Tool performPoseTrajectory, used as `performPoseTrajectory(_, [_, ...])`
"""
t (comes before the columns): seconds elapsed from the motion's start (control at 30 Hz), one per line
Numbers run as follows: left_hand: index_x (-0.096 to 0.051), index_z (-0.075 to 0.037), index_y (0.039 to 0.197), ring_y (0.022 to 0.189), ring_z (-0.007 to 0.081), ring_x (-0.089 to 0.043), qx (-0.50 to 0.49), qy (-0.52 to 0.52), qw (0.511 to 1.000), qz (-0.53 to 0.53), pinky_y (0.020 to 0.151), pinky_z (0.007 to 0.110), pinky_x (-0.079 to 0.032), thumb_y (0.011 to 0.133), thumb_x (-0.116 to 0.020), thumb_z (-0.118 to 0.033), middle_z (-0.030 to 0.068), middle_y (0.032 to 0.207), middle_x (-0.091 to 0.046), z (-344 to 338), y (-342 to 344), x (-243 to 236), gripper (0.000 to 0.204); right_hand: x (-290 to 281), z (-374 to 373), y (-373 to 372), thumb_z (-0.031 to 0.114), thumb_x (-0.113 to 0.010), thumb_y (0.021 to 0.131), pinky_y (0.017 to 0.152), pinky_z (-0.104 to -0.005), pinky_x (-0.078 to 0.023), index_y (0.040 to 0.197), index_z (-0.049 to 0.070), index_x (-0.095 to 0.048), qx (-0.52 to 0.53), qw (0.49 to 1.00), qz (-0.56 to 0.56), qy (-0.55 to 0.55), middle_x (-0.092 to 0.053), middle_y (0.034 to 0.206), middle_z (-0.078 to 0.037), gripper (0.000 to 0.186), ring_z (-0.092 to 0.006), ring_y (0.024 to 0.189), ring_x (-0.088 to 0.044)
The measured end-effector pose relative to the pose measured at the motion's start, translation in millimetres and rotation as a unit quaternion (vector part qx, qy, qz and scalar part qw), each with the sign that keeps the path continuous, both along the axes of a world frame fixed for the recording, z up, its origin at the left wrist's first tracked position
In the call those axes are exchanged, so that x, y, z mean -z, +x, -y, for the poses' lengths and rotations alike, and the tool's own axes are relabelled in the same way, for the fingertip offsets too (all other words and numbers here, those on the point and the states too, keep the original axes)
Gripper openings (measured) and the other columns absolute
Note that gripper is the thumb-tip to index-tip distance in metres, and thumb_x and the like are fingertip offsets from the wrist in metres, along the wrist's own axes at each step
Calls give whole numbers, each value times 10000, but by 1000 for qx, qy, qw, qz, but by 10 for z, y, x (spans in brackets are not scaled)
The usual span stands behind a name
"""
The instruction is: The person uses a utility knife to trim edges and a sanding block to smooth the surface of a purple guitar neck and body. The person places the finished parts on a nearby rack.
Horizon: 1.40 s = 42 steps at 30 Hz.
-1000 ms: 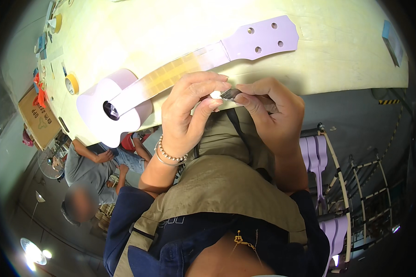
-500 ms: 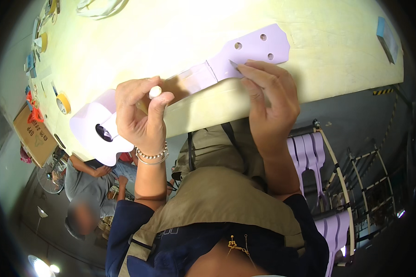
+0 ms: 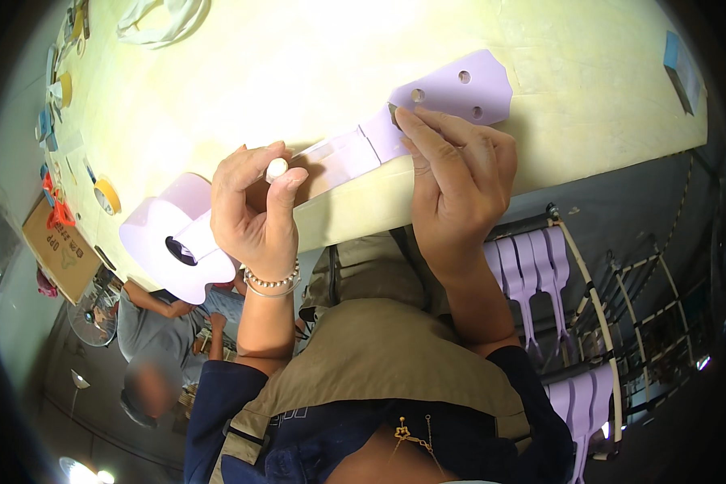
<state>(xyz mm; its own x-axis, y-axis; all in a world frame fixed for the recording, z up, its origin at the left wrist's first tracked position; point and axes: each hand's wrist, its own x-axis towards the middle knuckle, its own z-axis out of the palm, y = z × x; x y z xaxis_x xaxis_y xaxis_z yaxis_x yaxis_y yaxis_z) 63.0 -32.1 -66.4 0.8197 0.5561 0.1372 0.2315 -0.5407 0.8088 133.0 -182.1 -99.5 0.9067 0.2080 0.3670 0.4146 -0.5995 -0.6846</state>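
A lilac ukulele [image 3: 165,234] lies slantwise along the table's near edge. Its body is at the left, and its headstock [image 3: 486,81] with peg holes is at the right. Over the neck, my left hand [image 3: 254,202] pinches a small white round-ended piece [image 3: 277,168] between thumb and finger; the rest of that piece is hidden. My right hand [image 3: 460,177] is closed on a small dark blade [image 3: 394,114], its fingertips by the lower end of the headstock. Clear film or tape [image 3: 335,161] seems to cover part of the neck.
Yellow tape [image 3: 106,196], red-handled scissors [image 3: 60,211] and a cardboard box [image 3: 60,246] are at the left. A blue-and-grey box [image 3: 681,73] stands far right. Lilac necks [image 3: 532,262] hang on a rack below right. Another person [image 3: 157,323] sits lower left.
My right hand has moved a little left and down, bringing the blade to the headstock's edge near the neck. My left hand keeps its pinch, slightly shifted.
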Motion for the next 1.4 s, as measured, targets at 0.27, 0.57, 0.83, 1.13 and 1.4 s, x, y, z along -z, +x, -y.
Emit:
performPoseTrajectory(0.27, [-580,59,987,823,180,-585,50,7,999,-19,719,257,-501,798,-613,5,133,935,-577,-57,-37,1,199,0,-17,-2,56,-624,650,585,-281,-424,869,123,-695,10,999,29,-34,-605,810,26,240,-185,726,-496])
performPoseTrajectory(0.57, [-575,60,1001,824,182,-586,57,-1,998,-16,709,251,-503,806,-604,12,130,934,-574,-55,-49,-1,203,-13,31,20,55,-621,664,586,-283,-434,866,117,-696,-13,1000,-10,11,-605,789,19,225,-183,722,-502])
performPoseTrajectory(0.83, [-571,60,1004,828,184,-586,55,-8,998,-11,713,253,-503,808,-603,10,133,937,-572,-48,-41,-1,204,-28,25,48,35,-633,656,590,-282,-436,859,118,-699,-13,1000,-18,11,-602,776,12,229,-184,718,-507])
performPoseTrajectory(1.13, [-610,35,955,778,169,-570,4,-57,998,15,750,268,-441,742,-680,1,111,862,-589,1,-9,0,226,-23,18,21,38,-633,642,579,-281,-431,865,122,-699,-14,1000,-20,15,-599,780,17,247,-186,716,-504])
performPoseTrajectory(1.4, [-609,34,956,778,162,-577,2,-63,998,16,690,242,-455,752,-675,0,106,879,-579,17,7,-9,217,18,-8,-31,37,-617,648,571,-276,-425,873,118,-698,-4,999,31,-18,-599,785,28,252,-183,713,-496])
